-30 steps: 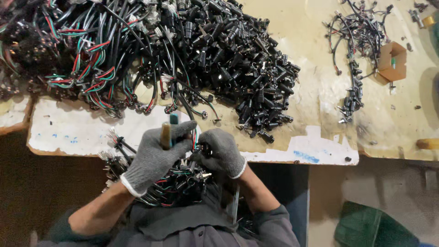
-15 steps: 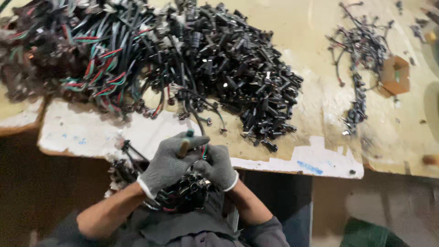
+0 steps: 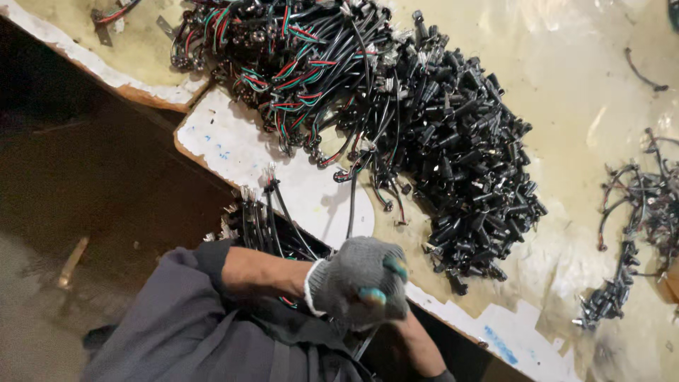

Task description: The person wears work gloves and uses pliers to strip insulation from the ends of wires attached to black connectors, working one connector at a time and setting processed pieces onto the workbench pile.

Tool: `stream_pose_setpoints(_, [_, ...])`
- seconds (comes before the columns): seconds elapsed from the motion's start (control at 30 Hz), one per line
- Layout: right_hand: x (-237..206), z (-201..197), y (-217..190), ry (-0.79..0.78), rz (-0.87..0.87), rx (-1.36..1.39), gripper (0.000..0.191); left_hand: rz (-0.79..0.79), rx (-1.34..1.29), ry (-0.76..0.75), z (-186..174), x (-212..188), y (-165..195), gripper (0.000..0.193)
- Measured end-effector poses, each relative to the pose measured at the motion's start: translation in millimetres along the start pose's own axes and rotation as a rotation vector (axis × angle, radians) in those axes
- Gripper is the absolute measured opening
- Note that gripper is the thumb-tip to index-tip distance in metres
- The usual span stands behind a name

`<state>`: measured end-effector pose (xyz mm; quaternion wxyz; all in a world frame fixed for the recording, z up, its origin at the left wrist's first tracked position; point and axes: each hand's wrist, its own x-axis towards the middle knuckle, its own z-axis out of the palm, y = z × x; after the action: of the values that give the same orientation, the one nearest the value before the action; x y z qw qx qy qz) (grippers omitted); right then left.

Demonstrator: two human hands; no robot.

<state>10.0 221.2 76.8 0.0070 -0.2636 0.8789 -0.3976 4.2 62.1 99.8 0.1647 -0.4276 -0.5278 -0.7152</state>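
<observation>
My left hand (image 3: 359,281), in a grey knit glove, is closed into a fist at the table's front edge. Teal bits of a tool (image 3: 393,267) show between its fingers. A thin black cable (image 3: 351,205) runs up from the fist toward the pile. My right hand is hidden under the left one; only its forearm (image 3: 419,346) shows. Just left of my hands, a bundle of black cables with bare wire ends (image 3: 260,221) rests in my lap. On the table beyond lies a big heap of black connectors (image 3: 463,152) with red, green and black leads (image 3: 297,67).
The worn yellowish table (image 3: 566,85) has a chipped white front edge (image 3: 233,145). A smaller cluster of black cable pieces (image 3: 629,240) lies at the right. Dark floor drops away to the left of the table.
The view has swung and tilted, so the table now runs diagonally. My hands have dropped slightly lower over my lap, the left now covering the right; the brown handle is no longer visible.
</observation>
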Motion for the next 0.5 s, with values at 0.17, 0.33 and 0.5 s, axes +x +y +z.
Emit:
stream_pose_setpoints(0.17, [-2.4, -25.7, -1.7, 0.015, 0.046, -0.090, 0.019, -0.255, -0.205, 0.083, -39.2, 68.1, 20.1, 0.007])
stream_pose_setpoints(0.33, [-40.4, 15.1, 7.3, -0.226, -0.327, -0.342, 0.036, -0.265, 0.607, 0.031, -101.8, 61.5, 5.8, 0.013])
stream_pose_setpoints(0.5, [-51.5, 15.6, 28.9, 0.203, 0.515, 0.435, 0.032, -0.168, 0.871, -0.195, -124.3, 11.5, -28.3, 0.018])
